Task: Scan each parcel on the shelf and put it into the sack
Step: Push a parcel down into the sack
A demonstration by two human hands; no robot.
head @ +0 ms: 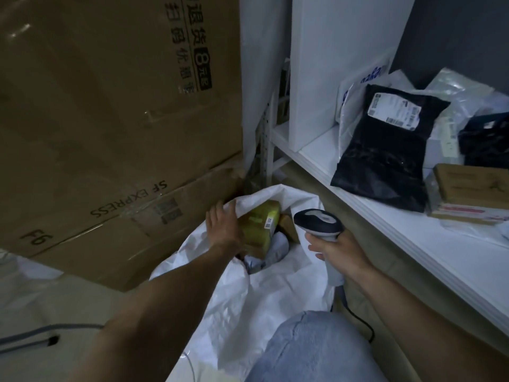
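Head view, near to far. Knee in pale jeans (316, 351) at bottom edge. Right hand (340, 250) has its grip clamped round the handle of a corded scanner (318, 220), head aimed fwd over the sack mouth. Left hand (224, 226) is at the far lip of the white sack (248, 293), fingers spread flat, grip apart, resting on the sack edge & just touching a tan parcel w/ yellow-green tape (260, 226) that lies inside. Sack sits on the floor betw. the big cardboard boxes (110, 119) on the left & the shelf (385, 216) on the right. A grey soft mailer (268, 255) lies lower in the sack.

Next parcel, prob.: black poly mailer (385, 150) lying flat on the shelf, lower end at the front edge, white label (395, 108) face up at its far end. Looks glossy, creased, limp, so I judge it light, soft, a bit slippery, not fragile; contents likely clothing but can't tell. Best hold: pinch a corner or the near edge, or pinch across its body; keep label clear for the scan. It'll sag if held by one end.

Just right of it, a brown box w/ red-white tape (473, 191): stiff, prob. heavier, take by the sides. Behind: white/clear bags (358, 86) & another dark bag (487, 139), too jumbled to count.
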